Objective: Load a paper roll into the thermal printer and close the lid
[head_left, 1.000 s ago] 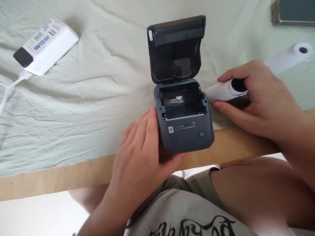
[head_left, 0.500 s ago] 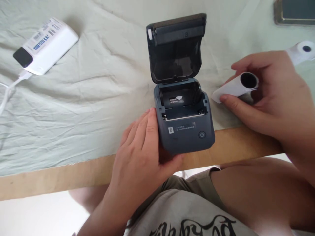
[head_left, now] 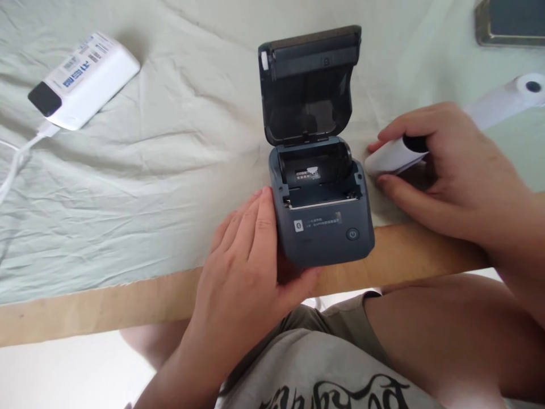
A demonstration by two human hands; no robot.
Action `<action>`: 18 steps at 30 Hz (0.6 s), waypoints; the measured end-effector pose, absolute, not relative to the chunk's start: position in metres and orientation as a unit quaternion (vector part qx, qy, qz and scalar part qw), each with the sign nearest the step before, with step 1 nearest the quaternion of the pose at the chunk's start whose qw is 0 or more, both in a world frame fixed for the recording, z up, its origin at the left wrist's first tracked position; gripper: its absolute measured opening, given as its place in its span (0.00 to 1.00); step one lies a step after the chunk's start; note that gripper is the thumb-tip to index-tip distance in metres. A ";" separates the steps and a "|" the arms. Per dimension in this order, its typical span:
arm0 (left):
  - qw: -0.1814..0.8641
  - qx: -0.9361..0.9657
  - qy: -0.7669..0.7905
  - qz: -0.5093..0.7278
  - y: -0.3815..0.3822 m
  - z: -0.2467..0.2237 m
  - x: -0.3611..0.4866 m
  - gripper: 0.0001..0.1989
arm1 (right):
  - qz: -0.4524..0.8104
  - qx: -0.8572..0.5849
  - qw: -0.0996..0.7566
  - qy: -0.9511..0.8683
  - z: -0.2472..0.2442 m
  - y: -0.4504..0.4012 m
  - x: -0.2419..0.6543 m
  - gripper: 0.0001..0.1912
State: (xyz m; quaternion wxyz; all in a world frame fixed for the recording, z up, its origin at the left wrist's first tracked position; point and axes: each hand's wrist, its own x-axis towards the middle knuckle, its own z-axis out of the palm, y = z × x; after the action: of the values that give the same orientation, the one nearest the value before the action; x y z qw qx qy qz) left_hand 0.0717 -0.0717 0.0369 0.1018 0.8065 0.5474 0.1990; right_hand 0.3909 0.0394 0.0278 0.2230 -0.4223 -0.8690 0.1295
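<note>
A dark blue-grey portable label printer sits at the cloth's front edge, its black lid swung up and its paper bay bare. My left hand is wrapped around the printer's left side, with the thumb along its front. Just right of the printer, my right hand grips a white paper roll between thumb and fingers. The roll lies tilted, its dark hollow end partly covered by my fingers.
Another white paper roll lies behind my right hand. At the left is a white power bank with a cable plugged in. A dark, flat-topped object sits at the top right. The wooden table edge runs along the front.
My right hand has turned the paper roll lower and flatter, so less of its open end shows. More of the roll behind is visible. My left hand stays on the printer.
</note>
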 end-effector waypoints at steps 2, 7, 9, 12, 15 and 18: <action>0.107 0.804 0.549 0.202 -0.072 0.037 0.072 0.42 | 0.098 -0.400 0.214 -0.886 0.026 0.045 0.394 0.24; 0.111 0.800 0.552 0.205 -0.073 0.037 0.072 0.42 | 0.056 -0.415 0.197 -0.886 0.030 0.050 0.397 0.25; 0.109 0.801 0.553 0.203 -0.074 0.037 0.072 0.41 | 0.093 -0.427 0.192 -0.879 0.034 0.045 0.394 0.27; 0.102 0.804 0.552 0.197 -0.074 0.036 0.071 0.41 | 0.150 -0.480 0.242 -0.830 0.042 0.034 0.385 0.32; 0.101 0.806 0.550 0.195 -0.074 0.035 0.070 0.44 | 0.164 -0.503 0.306 -0.791 0.050 0.026 0.374 0.32; 0.105 0.807 0.547 0.196 -0.074 0.035 0.069 0.47 | 0.140 -0.511 0.303 -0.792 0.059 0.025 0.359 0.24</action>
State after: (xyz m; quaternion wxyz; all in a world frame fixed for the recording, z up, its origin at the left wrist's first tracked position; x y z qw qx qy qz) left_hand 0.0690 -0.0744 0.0346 0.1053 0.8073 0.5466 0.1958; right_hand 0.3593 0.0254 0.0595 0.3031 -0.5112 -0.7919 0.1403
